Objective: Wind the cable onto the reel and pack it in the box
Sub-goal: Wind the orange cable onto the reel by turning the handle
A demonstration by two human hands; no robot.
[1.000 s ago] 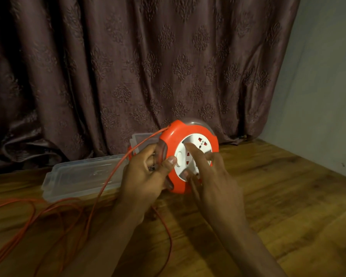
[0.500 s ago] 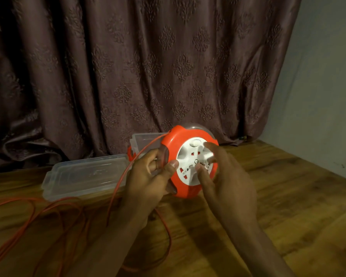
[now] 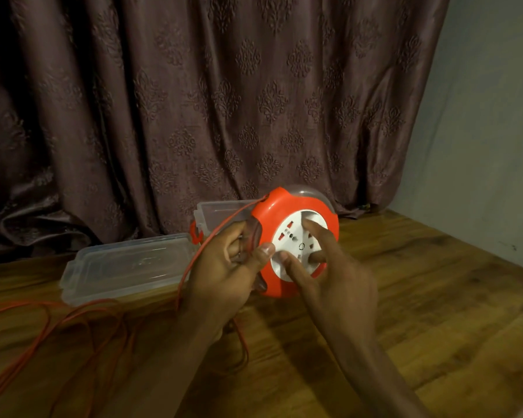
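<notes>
From the head view I see my left hand (image 3: pixel 224 267) curled around the orange reel (image 3: pixel 287 236), upright on the worktop (image 3: pixel 435 312). My right hand (image 3: pixel 329 267) spreads its fingers on the white hub. Loose cable (image 3: pixel 73 321) trails left, beside the clear box (image 3: pixel 127 267).

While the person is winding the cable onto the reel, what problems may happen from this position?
1. The loose orange cable lies in crossing loops on the wooden table; it may knot or snag as it is pulled in.
2. The cable runs past the clear box and may drag or catch it.
3. The left hand holds the orange reel upright on its edge while the right hand turns the white face; the reel may slip or tip.
</notes>
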